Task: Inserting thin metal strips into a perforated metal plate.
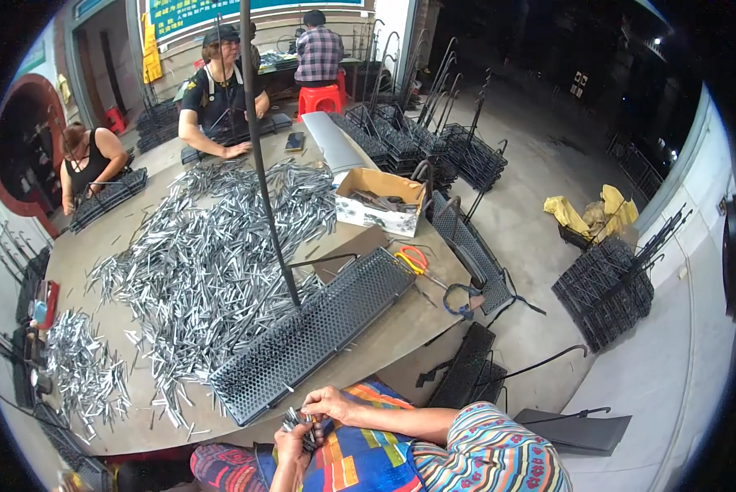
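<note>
Hand [291, 444] clutching strips [293, 419], box [374, 217] of dark pieces [382, 200]

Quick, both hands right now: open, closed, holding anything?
Left hand: closed, holding a bunch of grey strips.
Right hand: close against the bunch; whether it grips a strip cannot be told.

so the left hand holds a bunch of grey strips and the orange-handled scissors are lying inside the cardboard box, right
Not quite: the head view shows the orange-handled scissors lying on the table, near the end of the black perforated tray, not inside the cardboard box. The left hand does hold a bunch of grey strips.
</note>
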Demonstrator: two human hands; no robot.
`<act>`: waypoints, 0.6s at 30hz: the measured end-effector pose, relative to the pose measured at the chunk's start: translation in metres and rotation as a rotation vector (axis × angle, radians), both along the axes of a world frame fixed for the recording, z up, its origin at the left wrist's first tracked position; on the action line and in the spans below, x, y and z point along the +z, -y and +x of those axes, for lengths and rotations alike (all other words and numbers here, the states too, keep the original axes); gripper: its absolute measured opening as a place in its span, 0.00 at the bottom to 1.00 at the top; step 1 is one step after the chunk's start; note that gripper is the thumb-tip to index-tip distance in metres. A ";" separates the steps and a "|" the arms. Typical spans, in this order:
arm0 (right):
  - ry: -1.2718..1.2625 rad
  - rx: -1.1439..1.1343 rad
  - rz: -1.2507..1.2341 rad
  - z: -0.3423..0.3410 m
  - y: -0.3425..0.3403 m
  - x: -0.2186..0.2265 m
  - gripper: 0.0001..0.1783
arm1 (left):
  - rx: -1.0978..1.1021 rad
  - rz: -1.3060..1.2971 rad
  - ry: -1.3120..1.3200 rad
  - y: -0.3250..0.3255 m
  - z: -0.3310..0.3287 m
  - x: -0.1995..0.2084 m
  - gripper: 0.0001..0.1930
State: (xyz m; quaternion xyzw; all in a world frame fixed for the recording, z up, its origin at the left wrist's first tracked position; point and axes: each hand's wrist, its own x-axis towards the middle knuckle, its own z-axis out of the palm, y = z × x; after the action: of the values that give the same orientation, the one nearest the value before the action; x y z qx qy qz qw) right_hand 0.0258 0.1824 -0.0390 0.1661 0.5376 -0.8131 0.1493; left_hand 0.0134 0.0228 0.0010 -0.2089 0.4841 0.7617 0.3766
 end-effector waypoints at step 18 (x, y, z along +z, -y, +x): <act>-0.074 0.087 -0.033 0.005 -0.006 -0.005 0.07 | 0.010 0.012 -0.037 0.000 0.009 0.006 0.07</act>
State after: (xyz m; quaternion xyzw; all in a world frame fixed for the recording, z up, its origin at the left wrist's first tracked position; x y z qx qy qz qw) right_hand 0.0307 0.1888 -0.0445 0.1101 0.5358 -0.8203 0.1673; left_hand 0.0225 0.0225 0.0067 -0.1947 0.4853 0.7702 0.3651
